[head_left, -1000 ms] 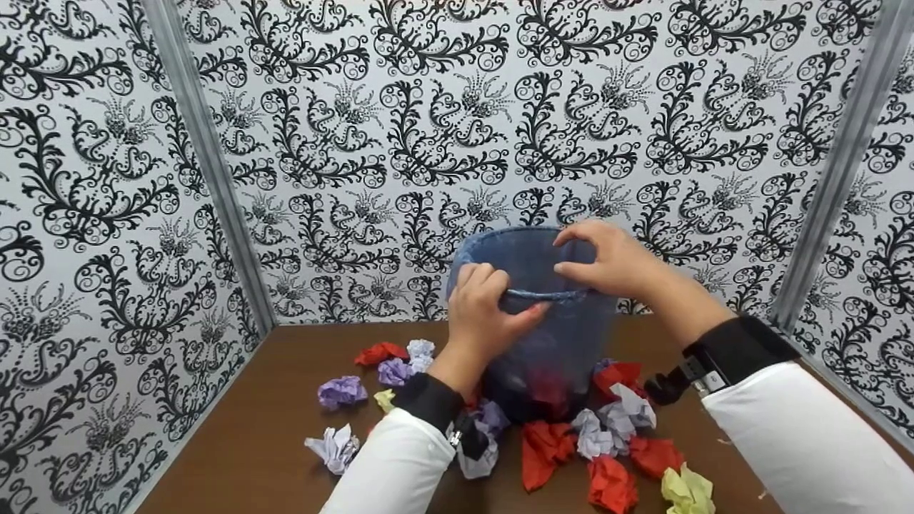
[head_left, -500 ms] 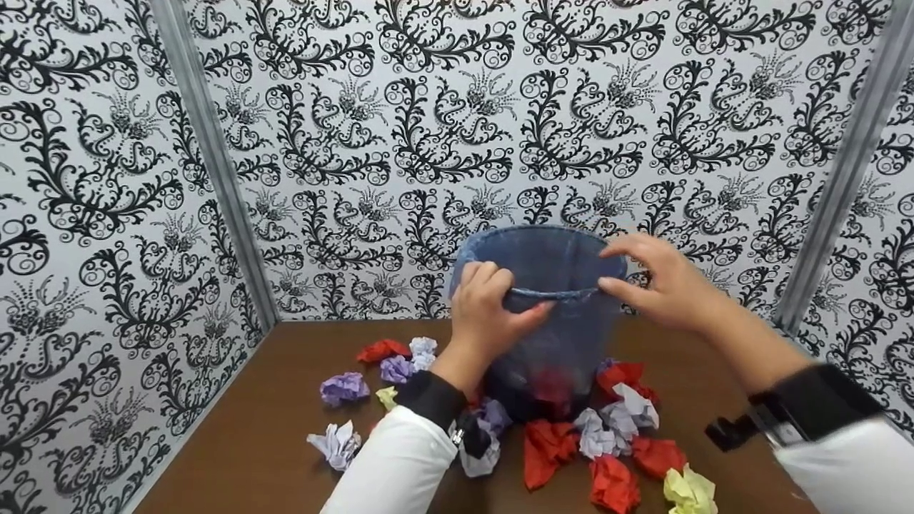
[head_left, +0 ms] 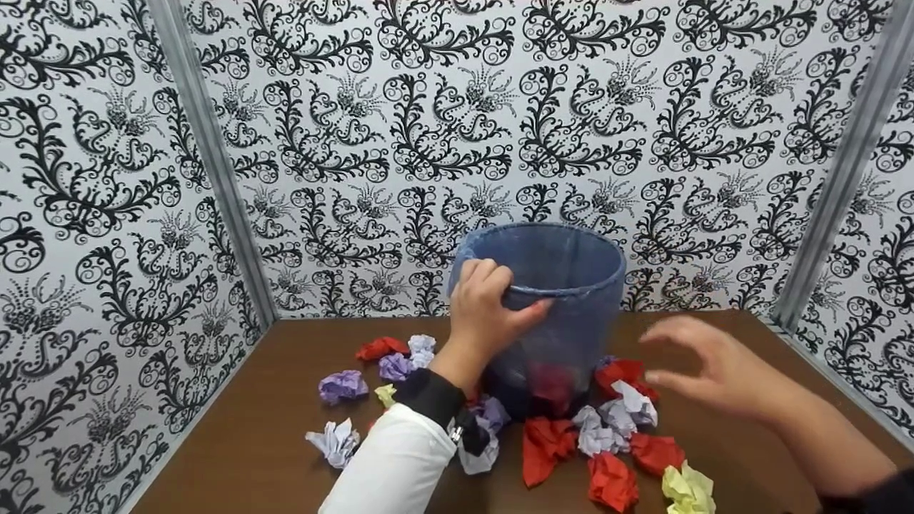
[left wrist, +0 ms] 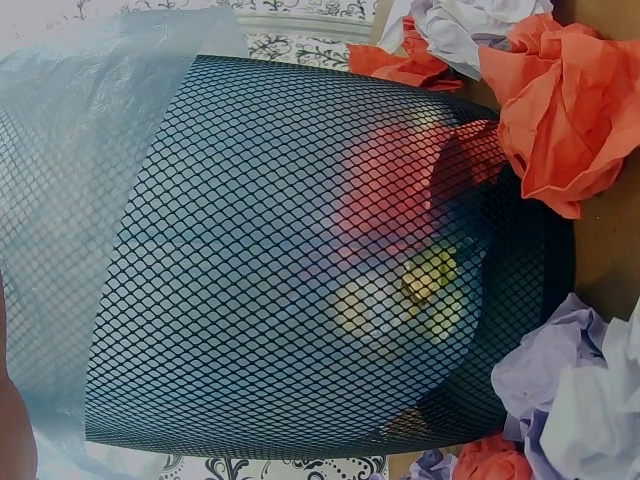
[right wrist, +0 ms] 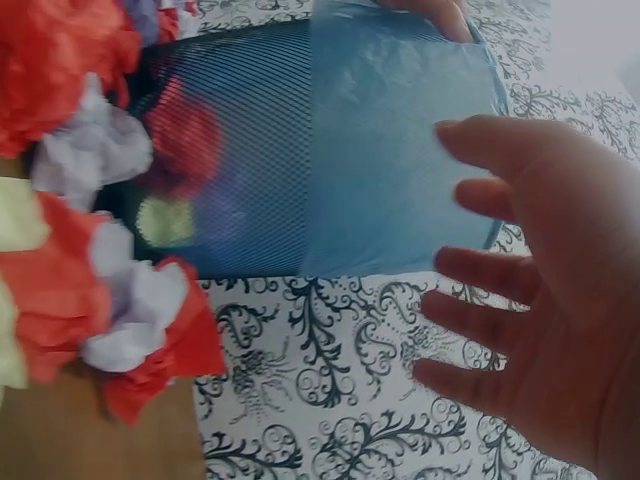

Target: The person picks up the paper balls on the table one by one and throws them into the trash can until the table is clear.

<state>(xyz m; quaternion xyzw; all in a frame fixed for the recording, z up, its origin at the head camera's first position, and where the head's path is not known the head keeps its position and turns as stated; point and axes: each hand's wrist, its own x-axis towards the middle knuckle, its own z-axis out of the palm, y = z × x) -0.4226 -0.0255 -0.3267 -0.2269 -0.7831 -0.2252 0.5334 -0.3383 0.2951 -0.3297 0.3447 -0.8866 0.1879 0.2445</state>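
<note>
A black mesh wastebasket (left wrist: 250, 250) stands upright on the table, lined with a thin blue plastic bag (head_left: 571, 314) folded over its rim. Red, yellow and pale crumpled paper shows through the mesh near the bottom. My left hand (head_left: 482, 307) grips the near left part of the rim, fingers over the edge and thumb along the outside. To the right of the basket my right hand (head_left: 721, 371) hangs in the air, fingers apart and holding nothing. Below its fingertips lie a red paper ball (head_left: 621, 375) and a pale one (head_left: 632, 403).
Crumpled paper balls lie around the basket on the brown table (head_left: 235, 428): purple (head_left: 343, 387) and white (head_left: 334, 442) at left, red (head_left: 613, 482) and yellow (head_left: 687, 489) at front right. Patterned walls (head_left: 443, 143) close the back and both sides.
My right hand has left the rim area and moved right and down, away from the basket. The left hand keeps its grip on the rim, and the basket stays in place.
</note>
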